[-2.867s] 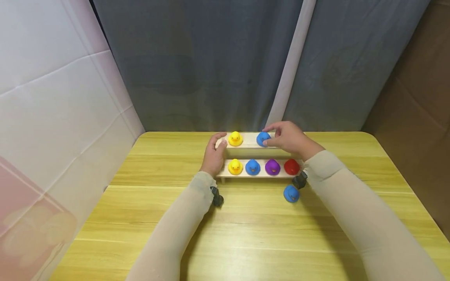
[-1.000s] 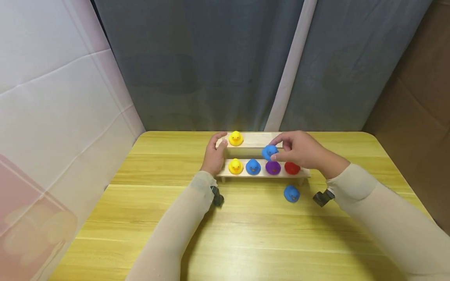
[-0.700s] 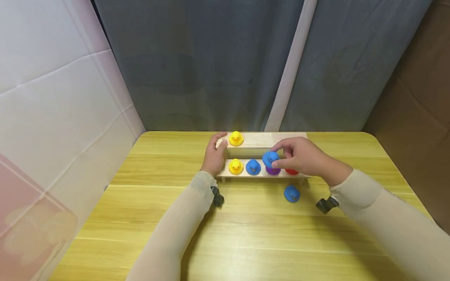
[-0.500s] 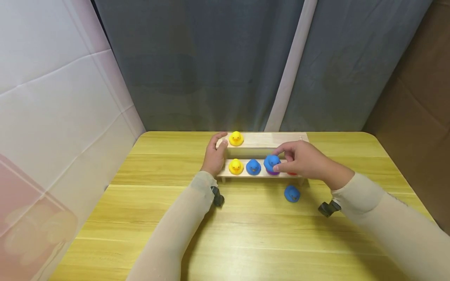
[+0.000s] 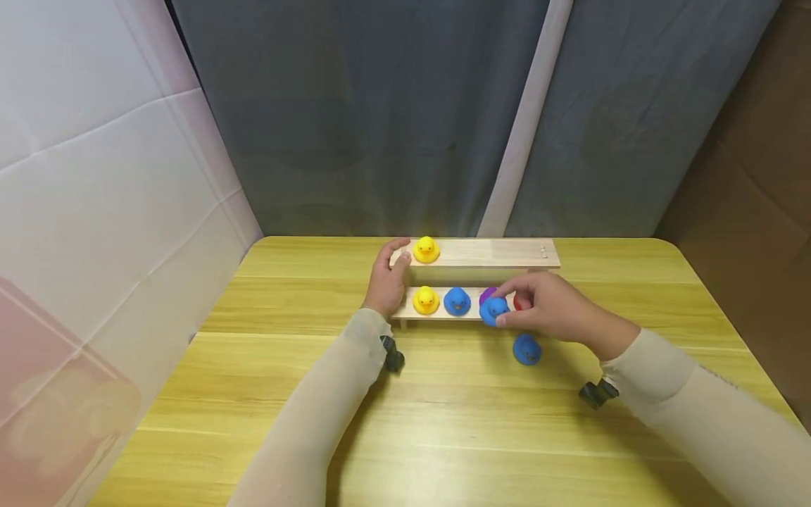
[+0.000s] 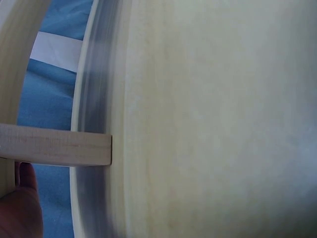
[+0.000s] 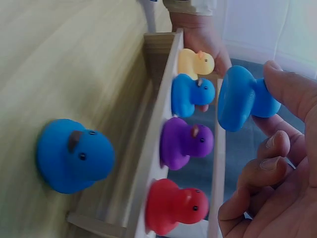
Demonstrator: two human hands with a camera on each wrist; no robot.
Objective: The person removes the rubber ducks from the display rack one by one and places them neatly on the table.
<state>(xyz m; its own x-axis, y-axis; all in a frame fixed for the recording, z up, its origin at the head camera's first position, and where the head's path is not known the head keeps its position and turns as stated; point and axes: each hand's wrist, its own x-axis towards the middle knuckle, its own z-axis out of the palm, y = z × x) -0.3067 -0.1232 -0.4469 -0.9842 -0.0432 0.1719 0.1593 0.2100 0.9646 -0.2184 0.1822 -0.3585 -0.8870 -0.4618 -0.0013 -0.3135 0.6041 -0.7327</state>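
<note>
My right hand pinches a blue rubber duck between thumb and fingertips. In the head view this duck overlaps the purple rubber duck on the lower tier of a two-tier wooden rack. My left hand grips the rack's left end, thumb in front and fingers behind. On that lower tier sit a yellow duck, another blue duck, the purple one and a red duck, mostly hidden by my right hand in the head view. One yellow duck sits on the upper tier.
A further blue duck lies on the wooden table, just in front of the rack's right part. A grey curtain hangs behind the table. White cloth stands at the left, a brown panel at the right.
My right hand has lifted the blue duck off the upper tier and brought it forward and down, past the purple duck. The left hand stays at the rack's end.
</note>
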